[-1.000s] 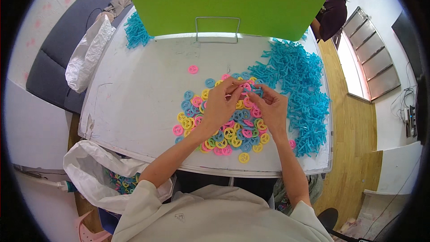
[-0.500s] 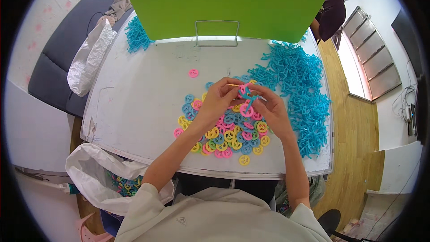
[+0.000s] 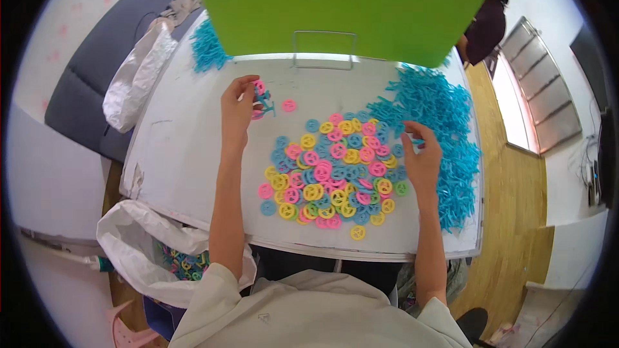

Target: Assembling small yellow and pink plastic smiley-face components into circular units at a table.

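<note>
Above the worktop (image 3: 174,154), the left hand (image 3: 236,108) is extended forward, forearm straight, fingers pinching a blue frame with pink wheels (image 3: 260,87). Right hand (image 3: 423,151): forearm forward, fingers curled; grip cannot be determined. Right of these fingers lies a blue plastic-frame heap (image 3: 458,167); to their left, loose spoked wheels (image 3: 322,171).

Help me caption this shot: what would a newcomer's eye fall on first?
Probably the bright green panel across the top of the view. Next, the heap of pink, yellow and blue wheel-shaped discs near the middle, with a large turquoise pile spread along its right. The left hand, up and left of the heap, holds pink and turquoise pieces.
</note>
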Demonstrator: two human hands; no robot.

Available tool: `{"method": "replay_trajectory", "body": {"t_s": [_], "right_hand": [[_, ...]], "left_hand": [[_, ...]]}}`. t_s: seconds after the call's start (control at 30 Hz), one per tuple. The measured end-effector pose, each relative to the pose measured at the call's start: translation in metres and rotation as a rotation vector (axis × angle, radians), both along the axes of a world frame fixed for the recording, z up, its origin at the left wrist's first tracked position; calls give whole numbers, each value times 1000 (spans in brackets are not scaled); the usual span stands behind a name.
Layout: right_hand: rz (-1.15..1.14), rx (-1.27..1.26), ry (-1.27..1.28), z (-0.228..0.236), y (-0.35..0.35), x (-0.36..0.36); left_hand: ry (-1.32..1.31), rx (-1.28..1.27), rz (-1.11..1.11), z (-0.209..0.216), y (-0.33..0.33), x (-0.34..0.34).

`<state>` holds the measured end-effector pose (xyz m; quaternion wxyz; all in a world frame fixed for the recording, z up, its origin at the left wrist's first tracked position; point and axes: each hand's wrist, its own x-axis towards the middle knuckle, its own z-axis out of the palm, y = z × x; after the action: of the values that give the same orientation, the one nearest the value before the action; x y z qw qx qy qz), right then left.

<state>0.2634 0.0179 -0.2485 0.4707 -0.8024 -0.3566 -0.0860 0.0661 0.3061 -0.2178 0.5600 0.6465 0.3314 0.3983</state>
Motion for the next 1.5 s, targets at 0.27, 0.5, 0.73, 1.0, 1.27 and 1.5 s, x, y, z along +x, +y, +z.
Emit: {"method": "replay_trajectory", "body": {"t_s": [0.27,0.5,0.73,1.0,1.27,1.5], "right_hand": [[10,-144,-182,2,6,14],[181,-261,-264,8,36,37],[73,-335,-302,-7,48,45],[76,105,190,5,34,52],[216,418,740,24,16,10],[378,410,935,19,23,-23]], "left_hand": [[450,536,339,-38,43,-27],[862,623,604,-40,43,-34],[267,630,58,-57,-5,24],[366,762,7,-63,-24,35],[84,97,-362,-2,-73,43],[38,-338,-687,-4,-111,52]]}}
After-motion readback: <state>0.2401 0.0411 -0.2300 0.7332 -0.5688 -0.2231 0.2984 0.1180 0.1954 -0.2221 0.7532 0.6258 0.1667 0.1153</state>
